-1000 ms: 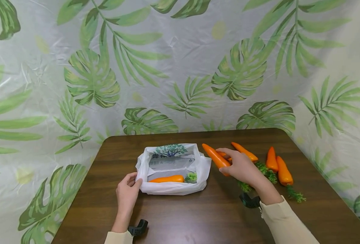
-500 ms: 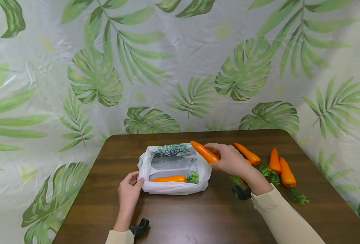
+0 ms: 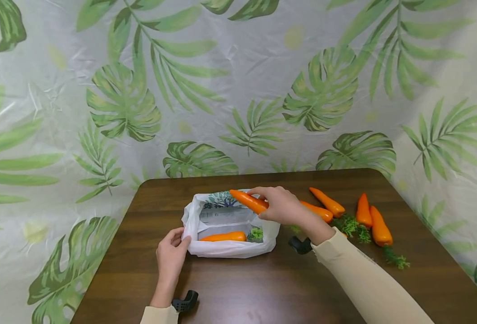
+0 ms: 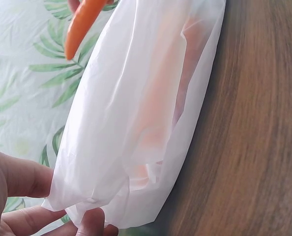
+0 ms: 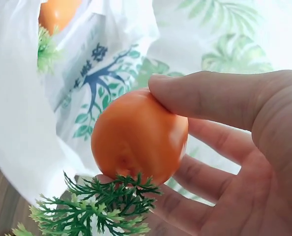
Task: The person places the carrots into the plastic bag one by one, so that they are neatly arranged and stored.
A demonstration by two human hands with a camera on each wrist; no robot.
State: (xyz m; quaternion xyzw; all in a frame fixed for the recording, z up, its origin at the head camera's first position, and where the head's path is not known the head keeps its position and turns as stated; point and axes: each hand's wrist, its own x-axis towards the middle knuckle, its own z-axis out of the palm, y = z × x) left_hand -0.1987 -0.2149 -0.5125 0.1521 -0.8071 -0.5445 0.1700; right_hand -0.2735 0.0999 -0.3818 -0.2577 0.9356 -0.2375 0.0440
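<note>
A white plastic bag (image 3: pixel 232 250) with a printed tree lies open-mouthed on the table. Inside it is one orange carrot (image 3: pixel 224 236) with a green top. My left hand (image 3: pixel 171 252) pinches the bag's left rim; in the left wrist view its fingers (image 4: pixel 30 179) are on both sides of the thin plastic (image 4: pixel 106 113). Over the bag's right rim, my right hand (image 3: pixel 280 206) grips a second carrot (image 3: pixel 249 201), its tip pointing left across the opening. The right wrist view shows the thumb on this carrot's thick end (image 5: pixel 136 137), with leafy greens (image 5: pixel 97 201) hanging below.
On the right of the brown table (image 3: pixel 238 288) lie several more carrots, among them one at the back (image 3: pixel 327 202) and one farthest right (image 3: pixel 381 227), with green tops (image 3: pixel 347 222) bunched between them. A leaf-patterned curtain (image 3: pixel 238 90) hangs behind the table.
My right hand has carried its carrot leftward from beside the other carrots to over the bag's mouth. The left hand has stayed at the bag's left rim.
</note>
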